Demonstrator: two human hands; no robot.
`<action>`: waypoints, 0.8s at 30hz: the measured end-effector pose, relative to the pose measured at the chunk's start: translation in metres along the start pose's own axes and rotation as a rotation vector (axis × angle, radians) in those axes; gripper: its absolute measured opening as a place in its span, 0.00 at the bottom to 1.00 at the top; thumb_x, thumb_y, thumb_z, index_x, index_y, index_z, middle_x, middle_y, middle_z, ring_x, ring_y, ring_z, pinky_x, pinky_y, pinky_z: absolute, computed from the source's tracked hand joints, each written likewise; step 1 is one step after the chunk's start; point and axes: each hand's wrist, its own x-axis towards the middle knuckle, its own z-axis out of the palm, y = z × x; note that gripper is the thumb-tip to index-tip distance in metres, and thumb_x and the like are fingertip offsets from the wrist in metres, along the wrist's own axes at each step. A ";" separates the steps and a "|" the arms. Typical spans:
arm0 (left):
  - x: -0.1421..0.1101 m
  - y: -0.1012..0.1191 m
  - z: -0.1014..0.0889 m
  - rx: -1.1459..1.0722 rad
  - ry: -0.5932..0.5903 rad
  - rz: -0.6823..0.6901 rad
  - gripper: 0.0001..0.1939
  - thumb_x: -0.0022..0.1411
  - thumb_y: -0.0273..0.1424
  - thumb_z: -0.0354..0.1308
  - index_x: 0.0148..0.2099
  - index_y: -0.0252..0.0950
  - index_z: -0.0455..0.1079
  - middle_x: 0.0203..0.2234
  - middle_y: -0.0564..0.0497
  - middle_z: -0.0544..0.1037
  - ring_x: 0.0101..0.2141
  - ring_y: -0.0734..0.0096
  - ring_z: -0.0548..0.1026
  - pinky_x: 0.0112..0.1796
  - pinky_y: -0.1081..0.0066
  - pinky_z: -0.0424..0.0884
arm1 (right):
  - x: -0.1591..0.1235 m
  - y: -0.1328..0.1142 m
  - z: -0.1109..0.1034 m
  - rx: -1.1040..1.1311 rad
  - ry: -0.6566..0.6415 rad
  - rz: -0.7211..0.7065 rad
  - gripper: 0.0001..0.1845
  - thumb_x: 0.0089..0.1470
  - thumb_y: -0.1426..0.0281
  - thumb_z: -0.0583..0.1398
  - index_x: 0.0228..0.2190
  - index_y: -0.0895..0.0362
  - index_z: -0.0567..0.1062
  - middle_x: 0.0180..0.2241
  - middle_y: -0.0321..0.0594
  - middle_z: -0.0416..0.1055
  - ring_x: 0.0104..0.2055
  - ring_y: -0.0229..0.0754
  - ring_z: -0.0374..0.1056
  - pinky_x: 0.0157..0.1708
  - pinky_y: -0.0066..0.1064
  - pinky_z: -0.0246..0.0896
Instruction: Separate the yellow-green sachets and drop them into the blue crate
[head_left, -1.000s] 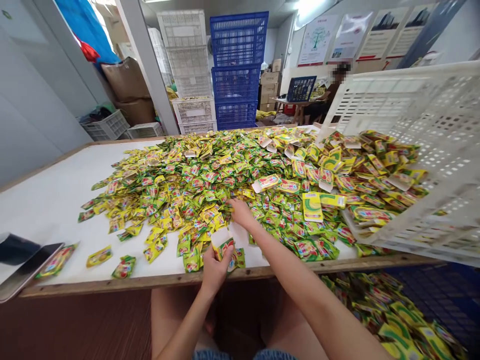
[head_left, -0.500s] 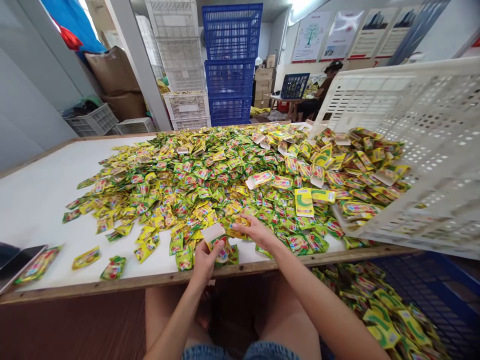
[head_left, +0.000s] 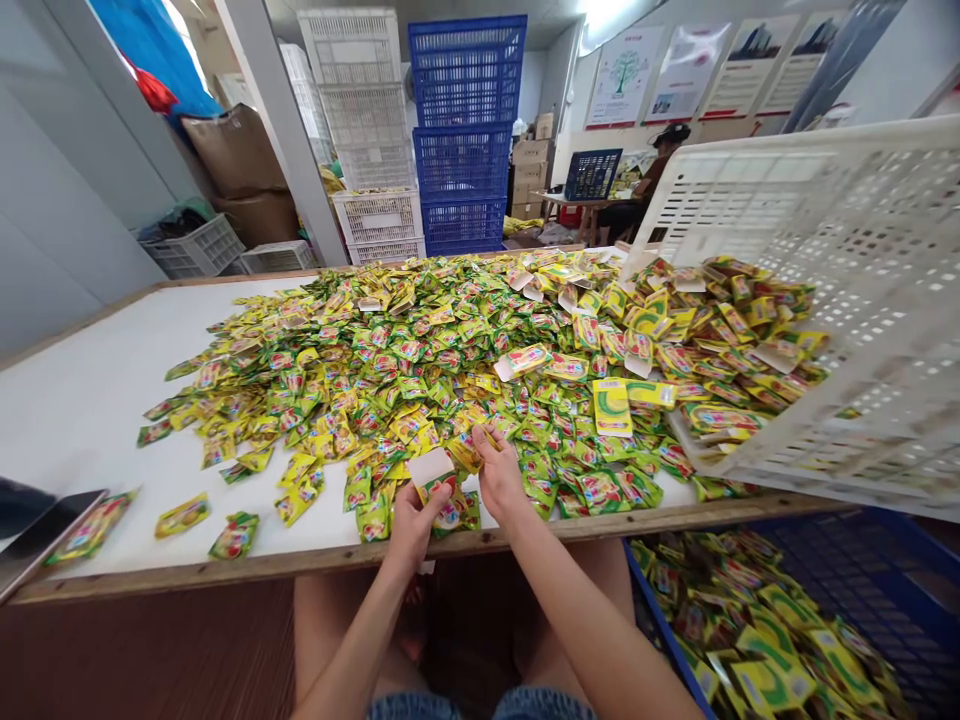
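Observation:
My left hand [head_left: 415,522] is closed around a small printed carton [head_left: 448,510], its white flap standing open at the top, just above the table's front edge. To the right of it, my right hand [head_left: 499,475] pinches a yellow sachet [head_left: 466,452] at the near side of the pile, close to the carton. A broad heap of green and yellow sachets [head_left: 420,350] spreads beyond both hands. Several more yellow cartons [head_left: 613,408] lie on the heap's right side, some with white flaps raised.
A white perforated crate [head_left: 795,440] lies tipped on the table's right, with cartons at its mouth. Below it, a blue crate [head_left: 900,570] holds more cartons. A phone [head_left: 56,540] rests at the left edge. Stacked blue crates [head_left: 465,160] stand behind; a person [head_left: 660,175] sits farther back.
My right hand has shifted slightly left and turned more upright, with the yellow sachet still in its fingers. The left hand keeps the carton in nearly the same place.

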 end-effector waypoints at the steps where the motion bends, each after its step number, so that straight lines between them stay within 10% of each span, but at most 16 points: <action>1: 0.000 0.000 0.000 0.000 0.004 -0.003 0.23 0.44 0.37 0.66 0.42 0.28 0.71 0.34 0.43 0.78 0.35 0.61 0.75 0.37 0.67 0.71 | 0.001 0.003 0.001 0.007 0.020 -0.005 0.23 0.36 0.59 0.67 0.30 0.56 0.65 0.29 0.35 0.69 0.31 0.37 0.67 0.35 0.30 0.64; 10: 0.003 -0.009 -0.009 -0.048 -0.038 -0.004 0.21 0.48 0.34 0.64 0.45 0.30 0.70 0.36 0.45 0.77 0.36 0.63 0.75 0.38 0.68 0.70 | 0.004 -0.003 -0.006 -0.167 -0.010 -0.124 0.19 0.40 0.59 0.65 0.28 0.58 0.65 0.27 0.34 0.66 0.29 0.34 0.63 0.32 0.27 0.61; 17: 0.002 -0.007 -0.007 -0.037 -0.085 -0.036 0.20 0.49 0.34 0.63 0.44 0.30 0.70 0.35 0.45 0.77 0.35 0.64 0.75 0.37 0.68 0.70 | 0.020 -0.063 -0.024 -0.799 -0.480 -0.101 0.14 0.40 0.62 0.65 0.25 0.60 0.72 0.22 0.35 0.67 0.25 0.35 0.61 0.25 0.26 0.56; 24: 0.003 -0.006 -0.009 -0.040 -0.151 -0.067 0.17 0.50 0.33 0.63 0.41 0.30 0.71 0.32 0.47 0.77 0.31 0.68 0.74 0.34 0.71 0.70 | 0.020 -0.041 -0.012 -1.010 -0.590 -0.274 0.09 0.44 0.67 0.62 0.25 0.60 0.69 0.26 0.35 0.66 0.29 0.35 0.61 0.29 0.25 0.55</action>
